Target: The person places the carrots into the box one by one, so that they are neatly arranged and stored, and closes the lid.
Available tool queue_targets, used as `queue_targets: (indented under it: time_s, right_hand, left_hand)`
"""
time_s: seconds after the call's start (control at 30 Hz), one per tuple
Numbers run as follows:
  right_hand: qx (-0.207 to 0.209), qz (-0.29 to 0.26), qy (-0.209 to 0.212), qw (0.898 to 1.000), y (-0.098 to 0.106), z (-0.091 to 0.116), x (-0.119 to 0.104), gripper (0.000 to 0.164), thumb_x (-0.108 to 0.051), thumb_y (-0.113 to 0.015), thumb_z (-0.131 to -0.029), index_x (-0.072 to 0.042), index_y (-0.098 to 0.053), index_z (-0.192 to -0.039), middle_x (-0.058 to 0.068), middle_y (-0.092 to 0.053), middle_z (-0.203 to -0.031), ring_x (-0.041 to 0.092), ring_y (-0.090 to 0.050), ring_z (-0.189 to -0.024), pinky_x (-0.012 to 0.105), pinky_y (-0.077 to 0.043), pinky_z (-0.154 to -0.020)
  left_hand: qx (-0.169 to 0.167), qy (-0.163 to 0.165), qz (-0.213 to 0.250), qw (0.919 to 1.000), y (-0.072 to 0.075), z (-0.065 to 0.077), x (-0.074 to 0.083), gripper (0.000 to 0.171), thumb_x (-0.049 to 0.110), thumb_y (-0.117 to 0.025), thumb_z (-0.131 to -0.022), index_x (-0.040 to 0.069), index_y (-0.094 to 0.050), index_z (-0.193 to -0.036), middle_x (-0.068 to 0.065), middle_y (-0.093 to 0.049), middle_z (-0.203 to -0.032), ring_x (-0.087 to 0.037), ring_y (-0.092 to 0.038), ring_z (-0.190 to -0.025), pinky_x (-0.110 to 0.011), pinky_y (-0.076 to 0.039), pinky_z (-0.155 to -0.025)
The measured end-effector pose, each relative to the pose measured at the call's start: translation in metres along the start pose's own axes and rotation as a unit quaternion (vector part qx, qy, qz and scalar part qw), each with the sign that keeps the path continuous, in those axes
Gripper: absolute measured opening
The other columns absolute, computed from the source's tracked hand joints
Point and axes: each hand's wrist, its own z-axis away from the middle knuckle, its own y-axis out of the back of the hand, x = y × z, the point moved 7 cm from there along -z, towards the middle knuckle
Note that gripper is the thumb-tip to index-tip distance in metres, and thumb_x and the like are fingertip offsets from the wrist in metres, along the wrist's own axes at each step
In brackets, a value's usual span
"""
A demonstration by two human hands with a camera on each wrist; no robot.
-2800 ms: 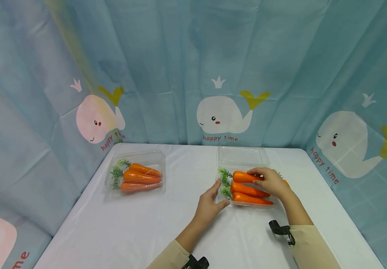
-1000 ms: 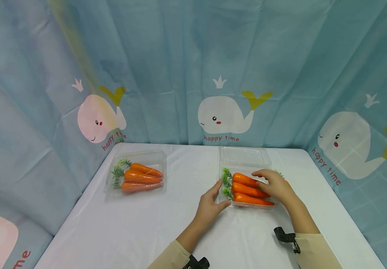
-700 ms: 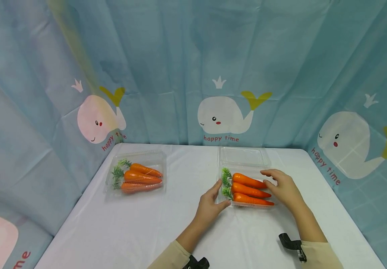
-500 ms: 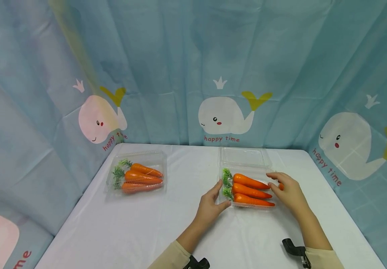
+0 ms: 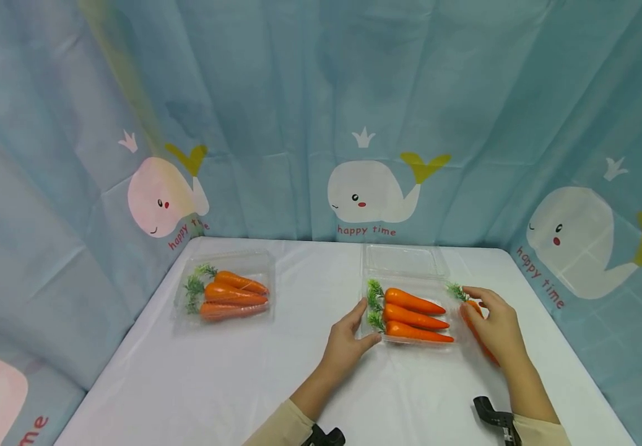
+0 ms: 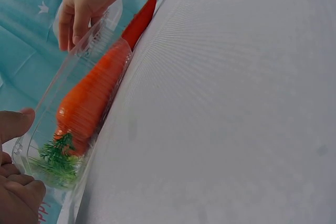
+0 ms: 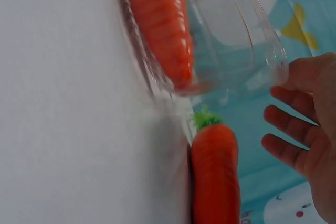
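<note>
A clear plastic clamshell box [image 5: 410, 342] lies with its lid folded back, three carrots [image 5: 414, 316] side by side in it, leafy tops to the left. My left hand [image 5: 345, 337] grips its near left corner, thumb at the front edge; the left wrist view shows thumb and curled fingers [image 6: 21, 195] about that corner. Right of the box a loose carrot [image 5: 486, 347] slants on the table, green top away from me. My right hand [image 5: 499, 325] is over it, thumb and fingers spread. In the right wrist view its fingers [image 7: 289, 124] stand apart from that carrot [image 7: 215, 174].
A second clear box [image 5: 254, 263] with three carrots stands on the left of the white-covered table [image 5: 215, 384], its lid down. The open box's lid [image 5: 401, 257] lies toward the back edge. A blue whale-print curtain [image 5: 276, 93] surrounds the table.
My right hand has left the rearmost carrot in the box and moved right, over the loose carrot beside it. That rearmost carrot now slants slightly. My left hand stays at the box.
</note>
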Motion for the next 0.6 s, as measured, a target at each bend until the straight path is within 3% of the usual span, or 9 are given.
queue_targets:
  time_s: [0.07, 0.2, 0.27, 0.6]
  right_hand:
    - [0.006, 0.004, -0.012, 1.000, 0.003, 0.001, 0.006, 0.035, -0.004, -0.070, -0.095, -0.007, -0.069, -0.129, 0.016, -0.069, -0.123, 0.037, -0.064, -0.107, 0.025, -0.053, -0.088]
    - [-0.011, 0.010, -0.059, 0.998, 0.004, 0.001, 0.019, 0.037, -0.012, -0.068, -0.099, -0.006, -0.064, -0.136, 0.020, -0.065, -0.129, 0.042, -0.061, -0.112, 0.060, -0.054, -0.092]
    - [-0.027, 0.008, -0.084, 0.996, 0.003, 0.003, 0.025, 0.039, -0.017, -0.065, -0.101, -0.005, -0.062, -0.138, 0.023, -0.063, -0.132, 0.044, -0.058, -0.115, 0.066, -0.052, -0.095]
    - [-0.095, -0.006, -0.175, 0.980, -0.009, 0.012, 0.052, 0.054, -0.033, -0.064, -0.102, -0.005, -0.053, -0.146, 0.028, -0.055, -0.140, 0.049, -0.052, -0.123, 0.067, -0.048, -0.102]
  left_hand:
    - [-0.001, -0.005, -0.002, 1.0000, 0.001, -0.001, 0.001, 0.083, 0.006, -0.082, -0.087, 0.005, -0.038, -0.157, -0.012, -0.036, -0.163, -0.021, -0.035, -0.150, -0.031, -0.037, -0.118]
    - [-0.001, -0.008, -0.001, 1.0000, 0.002, -0.002, 0.002, 0.083, 0.004, -0.081, -0.087, 0.003, -0.038, -0.157, -0.009, -0.035, -0.163, -0.021, -0.035, -0.150, -0.030, -0.037, -0.118]
    - [-0.001, -0.006, -0.001, 1.0000, 0.002, -0.002, 0.002, 0.083, 0.004, -0.081, -0.087, 0.003, -0.038, -0.157, -0.008, -0.035, -0.163, -0.021, -0.034, -0.150, -0.030, -0.037, -0.118]
    - [-0.001, 0.001, -0.004, 1.0000, 0.000, 0.000, 0.000, 0.083, 0.005, -0.081, -0.087, 0.004, -0.038, -0.157, -0.010, -0.036, -0.163, -0.021, -0.034, -0.150, -0.030, -0.037, -0.117]
